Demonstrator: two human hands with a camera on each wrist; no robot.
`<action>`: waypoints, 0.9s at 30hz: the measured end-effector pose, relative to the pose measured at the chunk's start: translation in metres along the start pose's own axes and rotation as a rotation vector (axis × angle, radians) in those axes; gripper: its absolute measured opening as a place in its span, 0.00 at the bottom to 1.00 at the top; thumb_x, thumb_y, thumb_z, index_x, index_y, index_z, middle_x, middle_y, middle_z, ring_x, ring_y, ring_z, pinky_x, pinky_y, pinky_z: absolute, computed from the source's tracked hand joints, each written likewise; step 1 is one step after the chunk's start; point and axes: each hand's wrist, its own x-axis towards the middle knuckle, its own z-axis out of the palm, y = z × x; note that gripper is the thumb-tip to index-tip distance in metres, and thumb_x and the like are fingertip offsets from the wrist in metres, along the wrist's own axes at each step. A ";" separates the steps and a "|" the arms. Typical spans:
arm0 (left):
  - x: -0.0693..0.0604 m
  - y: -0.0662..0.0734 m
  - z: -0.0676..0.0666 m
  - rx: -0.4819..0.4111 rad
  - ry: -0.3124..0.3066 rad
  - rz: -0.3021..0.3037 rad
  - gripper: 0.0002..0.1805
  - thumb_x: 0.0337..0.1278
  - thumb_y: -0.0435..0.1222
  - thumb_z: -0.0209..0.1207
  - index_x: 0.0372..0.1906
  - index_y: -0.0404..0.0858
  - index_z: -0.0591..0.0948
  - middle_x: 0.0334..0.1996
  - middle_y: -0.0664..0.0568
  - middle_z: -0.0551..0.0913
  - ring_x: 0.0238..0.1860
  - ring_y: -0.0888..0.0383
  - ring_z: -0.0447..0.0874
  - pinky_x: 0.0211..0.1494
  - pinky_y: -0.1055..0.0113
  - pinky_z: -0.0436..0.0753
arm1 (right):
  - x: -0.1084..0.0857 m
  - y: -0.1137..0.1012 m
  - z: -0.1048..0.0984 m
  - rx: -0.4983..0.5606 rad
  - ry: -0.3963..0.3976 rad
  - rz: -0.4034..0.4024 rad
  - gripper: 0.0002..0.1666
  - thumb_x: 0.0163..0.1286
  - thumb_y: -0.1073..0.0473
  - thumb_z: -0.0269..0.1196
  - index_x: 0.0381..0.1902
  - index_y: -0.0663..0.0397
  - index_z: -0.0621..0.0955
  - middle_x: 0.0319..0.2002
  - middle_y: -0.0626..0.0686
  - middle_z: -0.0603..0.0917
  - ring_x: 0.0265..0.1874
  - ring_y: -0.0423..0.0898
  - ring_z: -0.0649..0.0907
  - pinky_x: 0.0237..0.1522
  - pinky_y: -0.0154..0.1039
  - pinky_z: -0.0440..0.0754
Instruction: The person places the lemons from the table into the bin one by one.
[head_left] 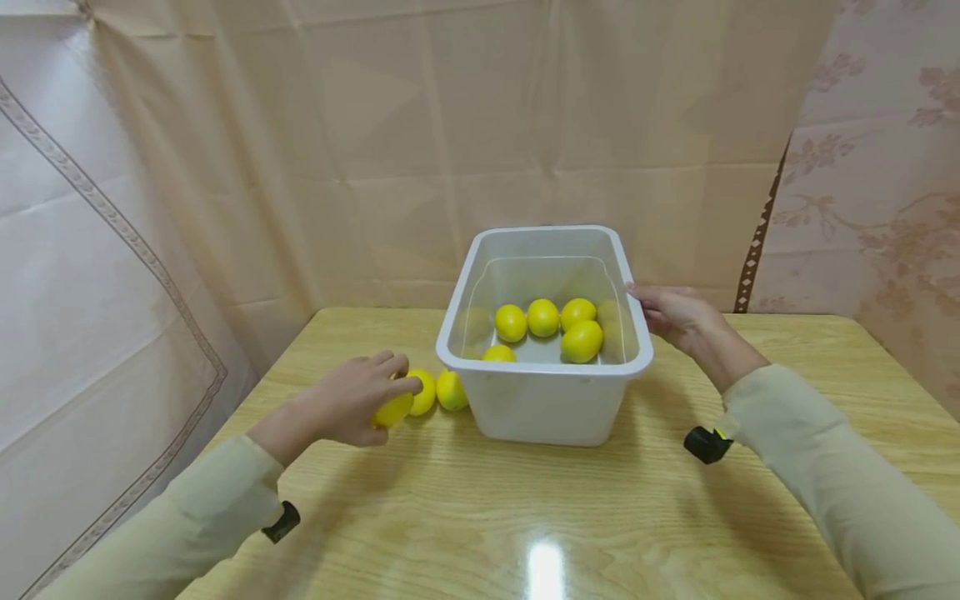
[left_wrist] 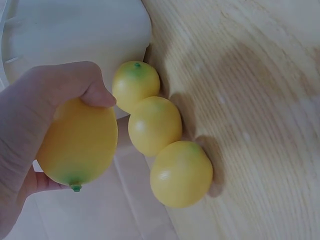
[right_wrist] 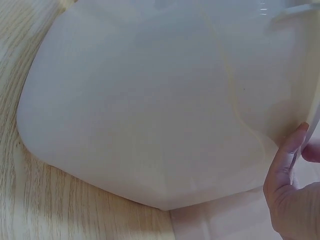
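A yellow lemon (left_wrist: 80,142) with a green tip is held in my left hand (head_left: 352,400), the thumb curled over it. Beside the white plastic bin (head_left: 543,406), three more lemons (left_wrist: 155,126) lie in a row on the table, close to that hand. In the head view, two of these lemons (head_left: 452,390) show plainly. Several lemons (head_left: 543,318) lie inside the bin, one partly hidden by its front rim. My right hand (head_left: 686,325) grips the bin's rim on the right side; in the right wrist view its fingers (right_wrist: 285,162) are bent over the edge.
The wooden table (head_left: 480,508) reaches back to a beige cloth (head_left: 480,150). A white cloth (head_left: 97,275) hangs at the left and a flowered one (head_left: 885,192) at the right. Small black cameras (head_left: 707,445) sit at both wrists.
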 end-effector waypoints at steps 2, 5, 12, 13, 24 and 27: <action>0.002 -0.001 -0.002 -0.003 0.005 0.000 0.29 0.30 0.42 0.69 0.47 0.47 0.75 0.36 0.53 0.72 0.33 0.59 0.66 0.29 0.71 0.68 | 0.000 0.000 0.000 0.017 -0.003 0.004 0.11 0.66 0.57 0.62 0.22 0.45 0.81 0.25 0.40 0.84 0.29 0.33 0.84 0.37 0.26 0.84; 0.005 -0.002 -0.004 -0.003 0.011 -0.006 0.28 0.32 0.42 0.68 0.47 0.47 0.75 0.36 0.53 0.72 0.33 0.60 0.66 0.29 0.71 0.68 | 0.000 0.000 0.000 0.026 -0.004 0.002 0.12 0.67 0.58 0.62 0.21 0.45 0.82 0.24 0.41 0.84 0.28 0.33 0.84 0.36 0.26 0.84; 0.013 -0.005 -0.010 -0.010 0.002 -0.032 0.27 0.34 0.44 0.68 0.47 0.48 0.74 0.35 0.54 0.72 0.34 0.60 0.67 0.30 0.71 0.70 | -0.001 -0.001 0.000 0.041 -0.001 -0.001 0.15 0.67 0.59 0.61 0.20 0.46 0.82 0.23 0.41 0.84 0.27 0.33 0.84 0.35 0.26 0.84; 0.014 -0.006 -0.011 -0.012 -0.002 -0.037 0.28 0.33 0.44 0.68 0.48 0.49 0.74 0.36 0.54 0.72 0.34 0.59 0.67 0.30 0.71 0.70 | -0.001 -0.001 0.000 0.037 0.004 -0.004 0.14 0.67 0.59 0.61 0.20 0.46 0.82 0.23 0.41 0.84 0.27 0.33 0.84 0.35 0.26 0.84; 0.022 -0.012 -0.013 -0.017 -0.013 -0.056 0.34 0.26 0.43 0.74 0.49 0.46 0.73 0.36 0.53 0.71 0.36 0.58 0.68 0.33 0.67 0.73 | 0.000 0.001 0.003 -0.005 0.008 -0.028 0.12 0.68 0.58 0.60 0.23 0.45 0.80 0.23 0.40 0.84 0.27 0.32 0.83 0.35 0.25 0.83; 0.025 -0.014 -0.014 -0.016 -0.001 -0.051 0.34 0.24 0.42 0.74 0.47 0.46 0.73 0.35 0.53 0.70 0.34 0.58 0.68 0.32 0.67 0.72 | -0.001 0.001 0.002 -0.017 0.012 -0.023 0.11 0.68 0.57 0.60 0.24 0.45 0.80 0.23 0.39 0.84 0.27 0.33 0.83 0.35 0.25 0.83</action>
